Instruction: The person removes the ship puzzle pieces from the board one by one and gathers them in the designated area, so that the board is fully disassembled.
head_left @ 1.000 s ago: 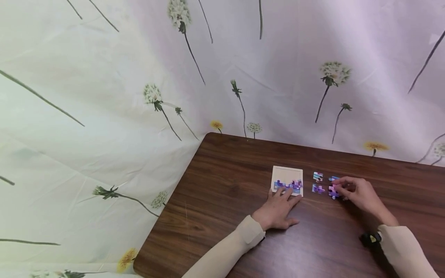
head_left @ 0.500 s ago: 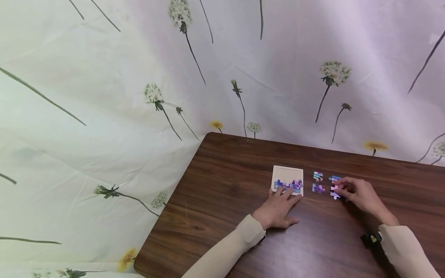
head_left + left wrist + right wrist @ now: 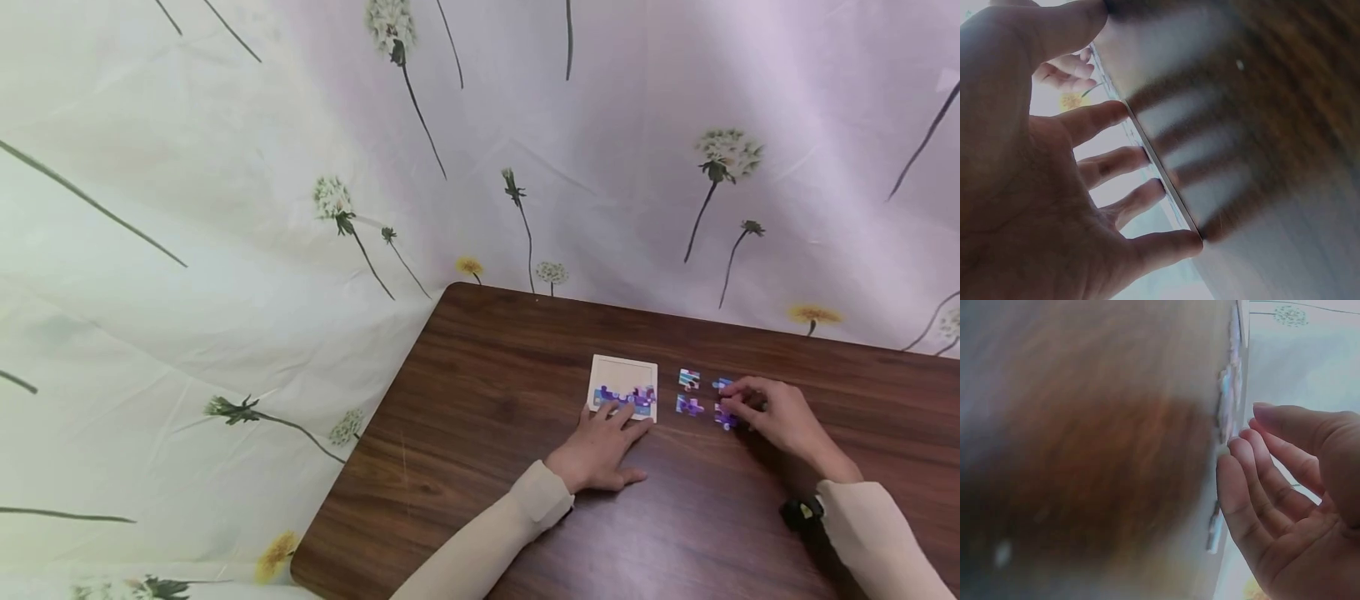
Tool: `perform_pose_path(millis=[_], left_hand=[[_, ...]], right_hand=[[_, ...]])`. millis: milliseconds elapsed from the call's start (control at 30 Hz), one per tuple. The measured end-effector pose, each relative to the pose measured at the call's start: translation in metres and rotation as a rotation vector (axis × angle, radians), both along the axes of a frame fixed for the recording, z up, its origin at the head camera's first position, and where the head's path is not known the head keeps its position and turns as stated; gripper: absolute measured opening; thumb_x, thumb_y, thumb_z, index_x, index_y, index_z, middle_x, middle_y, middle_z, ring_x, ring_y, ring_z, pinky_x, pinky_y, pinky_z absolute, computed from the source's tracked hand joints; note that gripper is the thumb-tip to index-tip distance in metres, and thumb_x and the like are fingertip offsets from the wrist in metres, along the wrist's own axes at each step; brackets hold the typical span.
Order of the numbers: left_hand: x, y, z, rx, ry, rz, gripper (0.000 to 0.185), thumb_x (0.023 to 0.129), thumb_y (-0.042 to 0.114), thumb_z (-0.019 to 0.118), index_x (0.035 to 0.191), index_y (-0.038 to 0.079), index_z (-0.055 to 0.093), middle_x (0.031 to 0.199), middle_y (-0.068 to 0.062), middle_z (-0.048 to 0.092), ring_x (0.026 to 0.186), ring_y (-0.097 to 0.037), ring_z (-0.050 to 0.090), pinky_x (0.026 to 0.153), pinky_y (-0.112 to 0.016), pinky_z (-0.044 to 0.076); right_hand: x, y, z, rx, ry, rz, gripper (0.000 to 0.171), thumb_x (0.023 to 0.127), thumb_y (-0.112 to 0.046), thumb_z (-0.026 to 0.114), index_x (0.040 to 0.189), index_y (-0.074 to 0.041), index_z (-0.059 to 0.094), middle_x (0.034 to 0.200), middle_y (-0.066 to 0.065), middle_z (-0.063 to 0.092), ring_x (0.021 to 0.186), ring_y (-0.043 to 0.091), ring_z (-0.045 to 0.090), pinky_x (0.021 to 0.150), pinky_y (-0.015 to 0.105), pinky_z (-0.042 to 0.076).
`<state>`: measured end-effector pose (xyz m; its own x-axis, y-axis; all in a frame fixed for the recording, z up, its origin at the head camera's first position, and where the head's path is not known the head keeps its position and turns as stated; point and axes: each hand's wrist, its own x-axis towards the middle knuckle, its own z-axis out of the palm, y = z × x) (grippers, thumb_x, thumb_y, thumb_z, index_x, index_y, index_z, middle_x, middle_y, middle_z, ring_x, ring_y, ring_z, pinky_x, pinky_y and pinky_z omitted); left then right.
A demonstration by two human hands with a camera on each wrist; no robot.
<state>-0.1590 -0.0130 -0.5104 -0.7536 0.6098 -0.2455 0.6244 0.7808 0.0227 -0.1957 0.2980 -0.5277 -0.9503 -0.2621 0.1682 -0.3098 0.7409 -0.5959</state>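
The left hand (image 3: 600, 450) is lying flat with fingers spread, its fingertips pressing the near edge of the white puzzle tray (image 3: 624, 372) toward the worktop's (image 3: 495, 392) far edge; the right hand (image 3: 772, 414) is touching a loose purple puzzle piece (image 3: 724, 416) with lightly bent fingertips, beside three other loose pieces (image 3: 688, 379) right of the tray.

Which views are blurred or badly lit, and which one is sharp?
Head view: sharp and evenly lit, the table slightly glossy. Left wrist view: dim, the left hand against bright backlight, finger shadows on blurred wood. Right wrist view: wood wholly out of focus, right hand clearer.
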Motion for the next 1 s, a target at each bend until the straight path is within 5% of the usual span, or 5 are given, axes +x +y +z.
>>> perform_pose_path(millis=[233,667,1000], left_hand=[[0.001,-0.002,0.0,0.013,-0.017,0.022,0.076,0.099,0.067,0.053,0.165,0.041,0.025,0.173,0.007,0.028,0.158,-0.023,0.031,0.124,-0.052,0.036],[0.003,-0.002,-0.003,0.011,0.002,0.033,0.075,0.1,0.067,0.052,0.165,0.043,0.024,0.173,0.008,0.026,0.157,-0.028,0.033,0.127,-0.048,0.034],[0.001,-0.003,-0.003,0.011,-0.003,0.011,0.075,0.1,0.068,0.051,0.165,0.042,0.024,0.173,0.008,0.025,0.157,-0.028,0.032,0.126,-0.048,0.036]], right_hand=[[-0.009,-0.016,0.005,-0.022,0.086,0.021,0.006,0.095,-0.011,0.077,0.101,-0.01,0.078,0.094,0.01,0.079,0.076,-0.009,0.059,0.06,0.022,0.048],[-0.027,-0.063,0.013,-0.043,0.009,0.117,0.017,0.094,-0.009,0.077,0.11,-0.006,0.077,0.106,0.012,0.077,0.088,0.021,0.073,0.071,0.025,0.056],[-0.039,-0.088,0.006,-0.035,-0.075,0.224,0.027,0.089,-0.013,0.083,0.114,-0.005,0.076,0.107,0.011,0.073,0.085,0.014,0.07,0.071,0.027,0.056]])
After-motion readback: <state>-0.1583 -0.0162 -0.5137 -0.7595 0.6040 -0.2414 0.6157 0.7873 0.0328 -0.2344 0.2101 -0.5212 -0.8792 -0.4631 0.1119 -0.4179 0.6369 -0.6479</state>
